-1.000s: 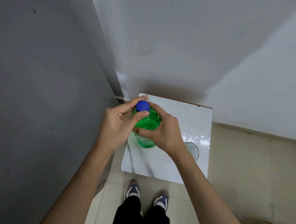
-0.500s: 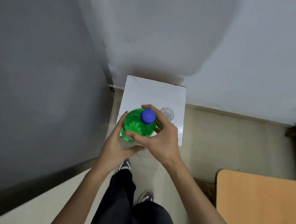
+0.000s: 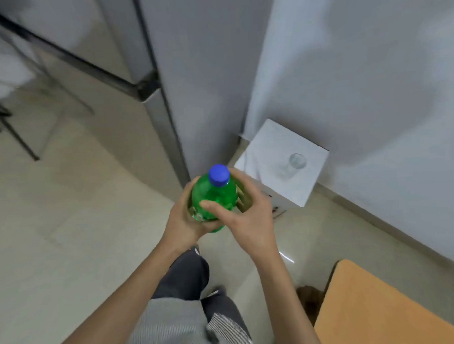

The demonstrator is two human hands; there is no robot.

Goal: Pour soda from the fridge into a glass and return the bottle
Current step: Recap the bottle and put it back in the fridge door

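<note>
A person's left grip [image 3: 182, 221] cupped the lower side and base of the green soda bottle [image 3: 211, 196], fingers curled under it. The right grip [image 3: 249, 218] wrapped the opposite side, thumb laid across the front of the plastic. The two-handed hold kept the bottle upright at waist height, its blue cap [image 3: 219, 175] on top; whether the cap was screwed tight could not be told.

Just beyond the right grip, up and to the right, stood a low white bench [image 3: 269, 148] in the corner against the wall. A clear glass [image 3: 297, 160] stood upright near its far edge, well apart from the bottle. The blurred view did not show whether the glass held any soda. With the cap on and the glass set aside, the pouring looked finished and the return of the bottle looked like the step in hand.

Above the grips and to their left rose the grey fridge [image 3: 200, 81], its doors apparently closed, the dark seam between them running off further left. One grip would probably have to let go to pull a door, which may be why the left one sat low enough to bear the weight alone.

Below the grips were the person's dark trousers [image 3: 184, 282] over pale floor tiles [image 3: 66, 233], and to the lower right a tan wooden surface [image 3: 385, 310].
</note>
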